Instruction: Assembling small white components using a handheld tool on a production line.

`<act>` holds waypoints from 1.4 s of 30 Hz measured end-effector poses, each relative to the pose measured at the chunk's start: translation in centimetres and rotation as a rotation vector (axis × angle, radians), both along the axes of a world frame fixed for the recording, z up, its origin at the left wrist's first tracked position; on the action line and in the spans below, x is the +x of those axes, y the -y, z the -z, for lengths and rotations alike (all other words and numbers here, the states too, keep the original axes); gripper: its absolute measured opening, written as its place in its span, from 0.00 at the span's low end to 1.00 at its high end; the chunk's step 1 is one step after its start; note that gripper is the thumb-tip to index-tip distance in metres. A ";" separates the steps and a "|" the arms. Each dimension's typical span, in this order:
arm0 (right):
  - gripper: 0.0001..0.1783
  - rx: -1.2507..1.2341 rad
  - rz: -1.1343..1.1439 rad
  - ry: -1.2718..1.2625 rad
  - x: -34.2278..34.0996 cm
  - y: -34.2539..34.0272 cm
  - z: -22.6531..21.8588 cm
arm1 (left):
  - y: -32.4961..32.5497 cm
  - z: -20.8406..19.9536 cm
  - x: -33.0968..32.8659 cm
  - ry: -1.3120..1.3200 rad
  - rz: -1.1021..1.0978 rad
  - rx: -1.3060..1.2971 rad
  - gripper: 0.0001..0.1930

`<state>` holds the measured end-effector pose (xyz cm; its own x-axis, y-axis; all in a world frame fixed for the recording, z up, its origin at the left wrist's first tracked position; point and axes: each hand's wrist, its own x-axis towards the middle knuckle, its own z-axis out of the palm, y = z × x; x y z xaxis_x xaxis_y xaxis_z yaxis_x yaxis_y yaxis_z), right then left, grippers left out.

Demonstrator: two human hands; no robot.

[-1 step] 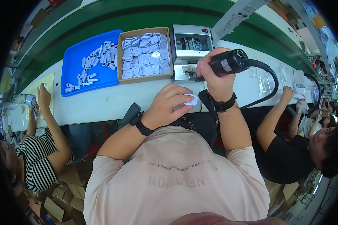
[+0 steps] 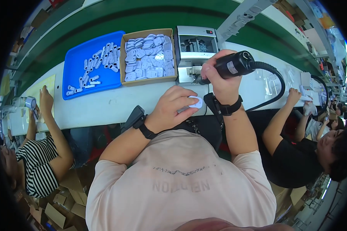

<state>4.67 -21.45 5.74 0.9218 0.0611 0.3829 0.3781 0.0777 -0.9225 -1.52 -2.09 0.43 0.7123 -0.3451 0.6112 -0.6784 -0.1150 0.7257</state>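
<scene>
My left hand (image 2: 174, 104) pinches a small white plastic casing (image 2: 197, 103) with rounded corners and small holes, just above the near edge of the bench. My right hand (image 2: 222, 75) is wrapped round a black electric screwdriver (image 2: 233, 64), its thick cable trailing off to the right. The screwdriver's front end points at the front of a silver screw feeder (image 2: 197, 45), which has loose screws behind its window. Whether the tip touches the feeder is hidden by my fingers. Several similar white casings (image 2: 149, 57) fill a cardboard box (image 2: 142, 82) left of the feeder.
A blue tray (image 2: 74, 69) with several narrow white parts (image 2: 100, 61) lies left of the box. Co-workers sit on both sides, one in a striped shirt (image 2: 40, 165), one in black (image 2: 297, 159). A metal post (image 2: 243, 19) rises behind the feeder. Clear plastic pieces (image 2: 272, 82) lie rightward.
</scene>
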 end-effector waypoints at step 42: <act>0.21 0.173 -0.204 0.187 -5.9 -0.3 -7.0 | 0.7 -0.6 -0.3 -0.203 0.068 -0.021 0.21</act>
